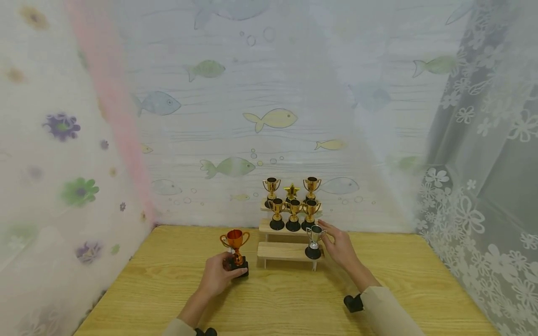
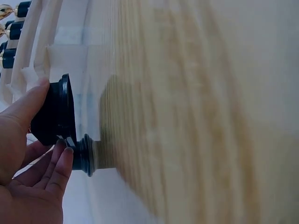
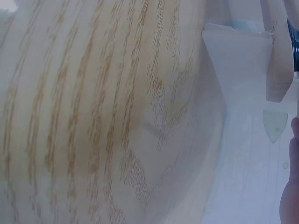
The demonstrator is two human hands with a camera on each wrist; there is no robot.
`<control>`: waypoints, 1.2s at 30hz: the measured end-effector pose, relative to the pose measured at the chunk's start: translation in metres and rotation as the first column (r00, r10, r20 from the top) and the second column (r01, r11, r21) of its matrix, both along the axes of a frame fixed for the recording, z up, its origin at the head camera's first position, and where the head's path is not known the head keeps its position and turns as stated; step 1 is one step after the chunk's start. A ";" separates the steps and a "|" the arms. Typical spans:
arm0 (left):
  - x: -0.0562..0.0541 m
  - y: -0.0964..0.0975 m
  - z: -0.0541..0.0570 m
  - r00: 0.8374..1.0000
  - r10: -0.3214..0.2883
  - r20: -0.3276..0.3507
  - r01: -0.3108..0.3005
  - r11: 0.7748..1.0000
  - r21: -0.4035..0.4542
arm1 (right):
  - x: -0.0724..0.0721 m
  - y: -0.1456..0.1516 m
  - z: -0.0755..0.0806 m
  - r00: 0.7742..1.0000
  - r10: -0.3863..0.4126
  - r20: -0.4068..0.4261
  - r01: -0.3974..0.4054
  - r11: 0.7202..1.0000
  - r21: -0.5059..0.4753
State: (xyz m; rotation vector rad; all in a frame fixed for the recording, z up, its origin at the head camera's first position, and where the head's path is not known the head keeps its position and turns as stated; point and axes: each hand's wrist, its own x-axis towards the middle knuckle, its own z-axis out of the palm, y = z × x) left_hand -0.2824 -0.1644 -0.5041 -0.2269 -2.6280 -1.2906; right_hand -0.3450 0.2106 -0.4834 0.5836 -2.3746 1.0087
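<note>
In the head view my left hand (image 1: 216, 275) grips an orange-bronze trophy cup (image 1: 235, 239) by its black base (image 2: 53, 109), thumb on one side and fingers on the other. Just past those fingers a second, round black base (image 2: 85, 156) shows in the left wrist view; a bit of silver peeks out behind the bronze cup. At the right end of the lowest shelf stands a silver trophy (image 1: 314, 235) on a black base. My right hand (image 1: 340, 247) holds it at the cup's right side, fingertips partly hidden behind; the right wrist view catches only that hand's edge (image 3: 290, 182).
A three-step wooden stand (image 1: 279, 250) stands at the table's back. Its middle step carries three gold cups (image 1: 294, 207); the top step has two gold cups and a gold star trophy (image 1: 292, 191). Behind hangs a fish-patterned curtain (image 1: 235, 116). The wooden table (image 1: 269, 303) spreads around.
</note>
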 end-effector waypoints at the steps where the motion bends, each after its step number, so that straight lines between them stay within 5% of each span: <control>1: 0.000 0.000 0.000 1.000 0.002 0.003 -0.002 1.000 0.000 | 0.000 0.000 0.000 1.000 0.000 0.001 0.000 1.000 -0.002; 13: -0.009 0.005 -0.003 0.999 -0.029 0.026 0.030 0.999 -0.018 | 0.003 0.000 -0.002 1.000 -0.011 0.020 0.011 1.000 -0.006; 36: -0.023 0.019 -0.006 0.998 -0.025 -0.065 0.018 0.995 -0.102 | -0.001 0.002 -0.002 1.000 -0.005 0.019 0.005 1.000 -0.003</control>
